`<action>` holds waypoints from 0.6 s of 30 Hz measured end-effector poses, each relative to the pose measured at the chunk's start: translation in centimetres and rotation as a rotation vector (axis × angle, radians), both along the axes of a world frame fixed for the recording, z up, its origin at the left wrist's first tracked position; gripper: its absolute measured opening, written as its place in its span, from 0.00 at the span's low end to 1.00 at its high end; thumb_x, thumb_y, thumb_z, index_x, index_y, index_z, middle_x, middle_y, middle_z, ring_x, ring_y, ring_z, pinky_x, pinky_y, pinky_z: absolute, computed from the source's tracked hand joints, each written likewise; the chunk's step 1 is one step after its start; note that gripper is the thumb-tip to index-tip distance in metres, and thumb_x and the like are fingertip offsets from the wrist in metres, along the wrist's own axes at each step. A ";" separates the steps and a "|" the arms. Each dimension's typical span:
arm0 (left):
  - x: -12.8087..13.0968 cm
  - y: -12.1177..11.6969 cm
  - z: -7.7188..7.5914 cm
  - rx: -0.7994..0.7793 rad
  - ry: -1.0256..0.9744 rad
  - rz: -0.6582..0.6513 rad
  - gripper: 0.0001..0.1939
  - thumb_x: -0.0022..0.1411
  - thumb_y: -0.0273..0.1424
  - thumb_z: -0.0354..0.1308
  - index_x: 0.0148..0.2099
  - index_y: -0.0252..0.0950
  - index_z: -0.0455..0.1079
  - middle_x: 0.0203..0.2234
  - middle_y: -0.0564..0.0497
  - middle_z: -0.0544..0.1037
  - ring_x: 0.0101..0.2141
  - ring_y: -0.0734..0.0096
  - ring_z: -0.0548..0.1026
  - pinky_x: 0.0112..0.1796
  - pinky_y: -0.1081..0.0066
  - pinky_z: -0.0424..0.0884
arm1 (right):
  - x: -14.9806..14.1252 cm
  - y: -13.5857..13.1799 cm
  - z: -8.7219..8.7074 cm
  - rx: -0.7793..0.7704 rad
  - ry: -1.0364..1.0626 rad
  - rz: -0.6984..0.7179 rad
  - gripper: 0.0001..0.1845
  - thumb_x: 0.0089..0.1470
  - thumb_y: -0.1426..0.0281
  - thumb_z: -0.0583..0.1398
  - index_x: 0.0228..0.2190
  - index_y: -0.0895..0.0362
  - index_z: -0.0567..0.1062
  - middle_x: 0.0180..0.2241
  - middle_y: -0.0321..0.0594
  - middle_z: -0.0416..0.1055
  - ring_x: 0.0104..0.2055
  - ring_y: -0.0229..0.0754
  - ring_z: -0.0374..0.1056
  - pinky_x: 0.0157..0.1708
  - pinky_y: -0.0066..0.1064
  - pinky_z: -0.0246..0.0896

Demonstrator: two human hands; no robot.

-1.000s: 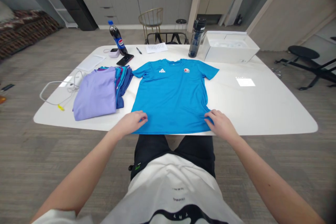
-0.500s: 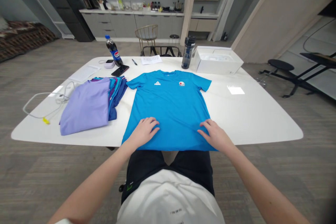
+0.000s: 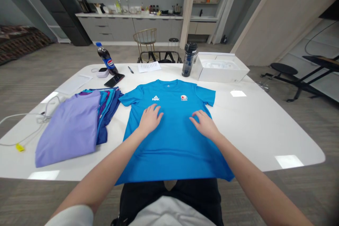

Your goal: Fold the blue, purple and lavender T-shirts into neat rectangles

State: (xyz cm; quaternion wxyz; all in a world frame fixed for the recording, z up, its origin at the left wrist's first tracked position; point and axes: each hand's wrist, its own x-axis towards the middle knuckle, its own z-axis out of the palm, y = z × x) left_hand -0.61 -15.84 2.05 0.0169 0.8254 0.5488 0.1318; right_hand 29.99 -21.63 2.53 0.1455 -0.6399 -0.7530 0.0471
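Observation:
A blue T-shirt [image 3: 172, 137] lies spread front side up on the white table [image 3: 254, 127], its collar away from me and its hem hanging slightly over the near edge. On the left of its chest, just below the white logo, is my left hand [image 3: 150, 118], fingers loosely spread. My right hand [image 3: 204, 123] is over the shirt's right side, thumb and fingers apart. Both seem to rest on the fabric or hover just above it; neither grips it. To the left lies a pile of folded shirts [image 3: 71, 127], a lilac one on top.
Behind the shirt stand a dark water bottle [image 3: 189, 60] and a white box [image 3: 221, 69]. At the back left are a cola bottle [image 3: 107, 59], a phone [image 3: 114, 80], a pen [image 3: 130, 70] and a paper sheet [image 3: 149, 67]. A white cable [image 3: 26, 114] trails along the left side.
Both hands have moved forward, from near the hem up toward the chest of the T-shirt. My view has come closer to the table, and a crease shows across the lower shirt.

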 end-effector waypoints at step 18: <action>-1.4 22.1 -5.1 -0.273 -0.015 0.302 0.36 0.71 0.55 0.34 0.75 0.51 0.50 0.74 0.52 0.48 0.73 0.46 0.43 0.67 0.36 0.38 | -1.4 24.0 -4.8 -0.269 -0.132 -0.246 0.39 0.65 0.39 0.35 0.71 0.35 0.48 0.75 0.32 0.38 0.75 0.60 0.32 0.62 0.80 0.25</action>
